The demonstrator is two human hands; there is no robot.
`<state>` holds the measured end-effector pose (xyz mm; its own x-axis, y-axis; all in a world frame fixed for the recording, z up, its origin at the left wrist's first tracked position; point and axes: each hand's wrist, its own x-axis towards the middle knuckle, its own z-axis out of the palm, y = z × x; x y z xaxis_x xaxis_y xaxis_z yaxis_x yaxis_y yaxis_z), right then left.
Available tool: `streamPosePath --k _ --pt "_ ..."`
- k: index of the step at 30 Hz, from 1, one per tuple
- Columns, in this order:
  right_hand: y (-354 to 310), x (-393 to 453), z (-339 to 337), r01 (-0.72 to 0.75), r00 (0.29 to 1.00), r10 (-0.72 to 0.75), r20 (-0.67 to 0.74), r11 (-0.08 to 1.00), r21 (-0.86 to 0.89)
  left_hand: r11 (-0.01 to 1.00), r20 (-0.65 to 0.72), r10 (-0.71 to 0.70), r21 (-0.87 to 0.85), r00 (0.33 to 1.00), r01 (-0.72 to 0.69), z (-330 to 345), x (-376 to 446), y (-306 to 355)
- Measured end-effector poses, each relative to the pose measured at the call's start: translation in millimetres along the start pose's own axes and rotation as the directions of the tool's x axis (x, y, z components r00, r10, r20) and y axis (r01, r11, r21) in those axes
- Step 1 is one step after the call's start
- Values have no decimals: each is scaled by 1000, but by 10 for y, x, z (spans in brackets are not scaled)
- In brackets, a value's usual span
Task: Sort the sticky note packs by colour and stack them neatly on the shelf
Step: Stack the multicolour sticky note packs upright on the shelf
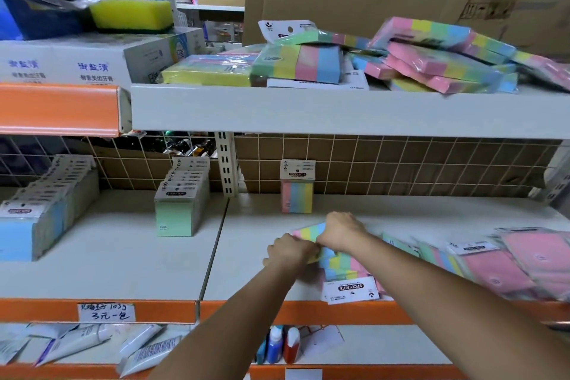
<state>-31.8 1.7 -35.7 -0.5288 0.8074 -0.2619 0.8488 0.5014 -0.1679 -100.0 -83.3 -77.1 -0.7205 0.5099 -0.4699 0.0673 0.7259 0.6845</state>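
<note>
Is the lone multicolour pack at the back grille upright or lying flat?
Upright: the multicolour pack stands on its bottom edge against the grille, header card on top.

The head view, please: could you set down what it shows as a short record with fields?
hands: left hand and right hand both grip a multicolour striped pack low over the middle shelf
standing: one striped pack upright at the back grid; a green row; a blue-fronted row
unsorted: loose packs lying right of the hands
upper shelf: jumbled striped packs
</note>
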Motion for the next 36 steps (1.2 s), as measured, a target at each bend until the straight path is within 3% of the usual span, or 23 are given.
streamPosePath --k 2,6,10,18,23,30,36 --pt "-22 15 -19 2 1000 0 -23 996 87 1000 -53 17 -16 998 -18 -38 37 7" --pt "-77 62 -42 9 999 1 -46 977 215 947 -32 62 -314 998 -69 -4 245 47" --pt "-104 182 -24 20 997 4 -77 952 304 883 -27 107 -457 994 -107 157 691 2" --pt "-205 397 49 -35 998 59 -26 832 554 922 -51 236 -303 970 -241 -163 428 360" --pt "-263 520 90 -34 999 47 -8 827 561 952 15 230 -209 973 -221 -146 674 441" --pt "-321 661 138 -52 999 37 38 835 547 954 63 197 -241 978 -177 -105 892 395" --pt "-344 734 176 -41 998 59 -8 784 619 958 96 192 -233 977 -166 -89 1027 398"
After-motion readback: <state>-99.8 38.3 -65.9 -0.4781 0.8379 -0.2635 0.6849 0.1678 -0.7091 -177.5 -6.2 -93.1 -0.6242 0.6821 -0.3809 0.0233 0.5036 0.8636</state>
